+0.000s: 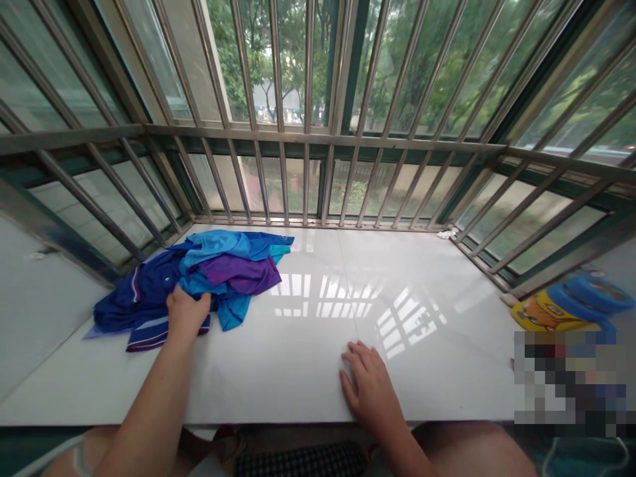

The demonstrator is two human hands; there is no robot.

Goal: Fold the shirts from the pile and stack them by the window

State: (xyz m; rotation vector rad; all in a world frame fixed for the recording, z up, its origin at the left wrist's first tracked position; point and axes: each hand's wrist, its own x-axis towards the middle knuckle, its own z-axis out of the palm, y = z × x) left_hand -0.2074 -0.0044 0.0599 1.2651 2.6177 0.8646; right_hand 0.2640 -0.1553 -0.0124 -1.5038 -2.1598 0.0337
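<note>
A heap of clothes (218, 271) in navy, turquoise and purple lies at the left of a glossy white window ledge (397, 291). My left hand (187, 311) is closed on the near edge of the heap, gripping blue fabric. My right hand (368, 381) lies flat on the bare ledge near its front edge, fingers stretched out, holding nothing, well to the right of the clothes.
Metal window bars (308, 132) fence the ledge at the back and both sides. A yellow and blue item (561, 308) lies at the right end, beside a blurred patch. My knees are under the front edge.
</note>
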